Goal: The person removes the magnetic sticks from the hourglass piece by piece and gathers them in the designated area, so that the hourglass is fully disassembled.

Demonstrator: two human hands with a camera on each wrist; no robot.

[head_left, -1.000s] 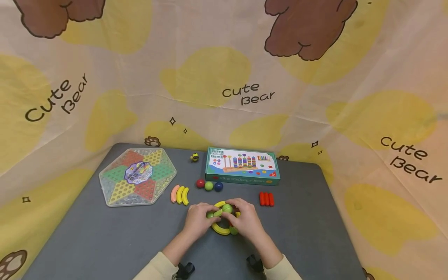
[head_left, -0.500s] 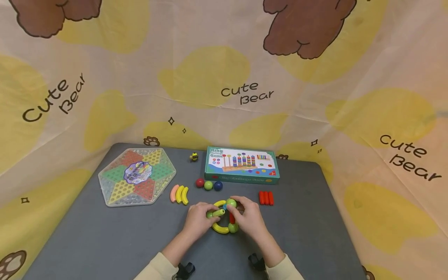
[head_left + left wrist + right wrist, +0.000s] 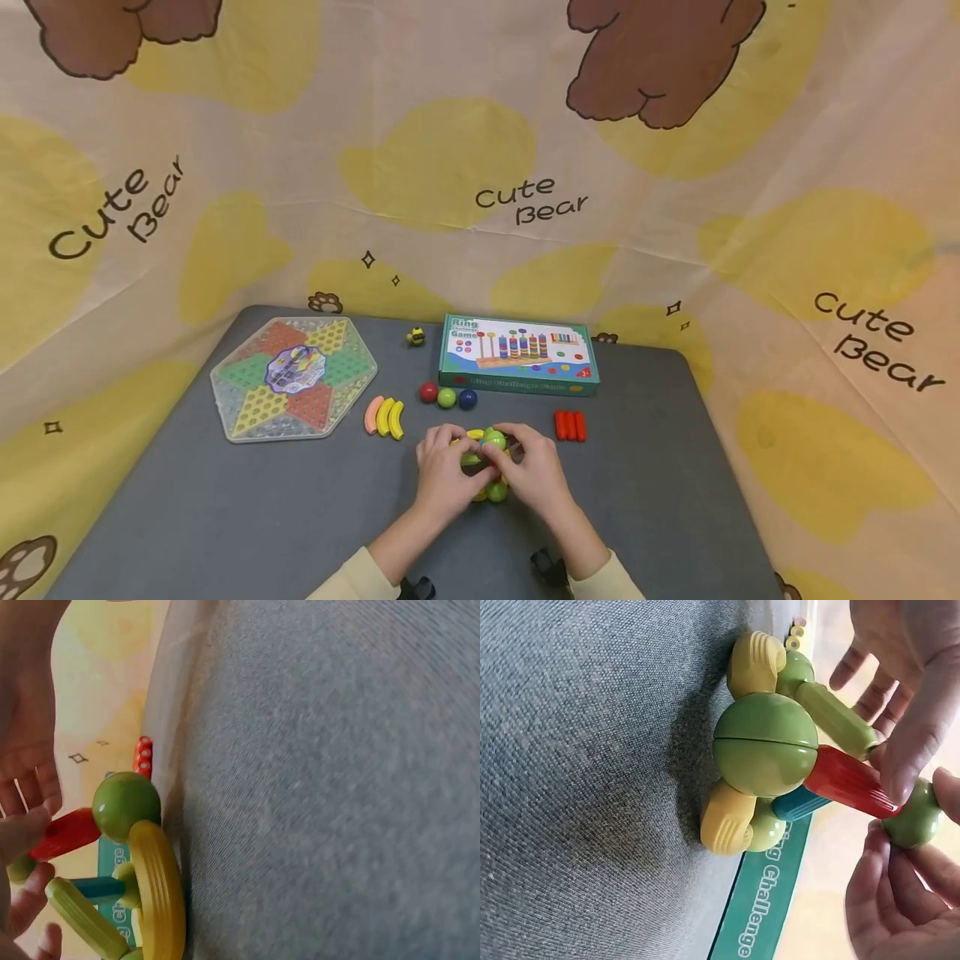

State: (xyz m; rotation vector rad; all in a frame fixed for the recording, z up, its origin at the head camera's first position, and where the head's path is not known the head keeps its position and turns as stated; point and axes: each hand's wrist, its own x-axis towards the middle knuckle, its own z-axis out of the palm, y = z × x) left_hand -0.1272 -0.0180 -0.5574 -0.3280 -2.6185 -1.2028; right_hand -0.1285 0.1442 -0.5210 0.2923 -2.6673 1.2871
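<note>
A construction of rods and balls stands on the table between the hands. Its base has yellow curved rods [image 3: 727, 817] joined by a large green ball [image 3: 765, 742]. From that ball rises a red rod [image 3: 847, 780], topped by another green ball [image 3: 915, 817]. My left hand [image 3: 447, 471] pinches the red rod near its upper end, thumb along it. My right hand [image 3: 534, 467] pinches the top green ball. A light green rod [image 3: 86, 915] and a blue rod [image 3: 101, 889] stand at the far side. In the head view, the hands hide much of the base.
Behind lie pink and yellow curved rods [image 3: 384, 417], a red ball [image 3: 428, 392], a green ball [image 3: 446, 397] and a blue ball [image 3: 468, 399]. Red rods [image 3: 570, 426] lie at right. Farther back are a game box [image 3: 519, 353], a bee figure [image 3: 416, 337] and a hexagonal board [image 3: 294, 379].
My left hand has let go of the light green rod and moved right to the red rod. My right hand keeps holding the top green ball.
</note>
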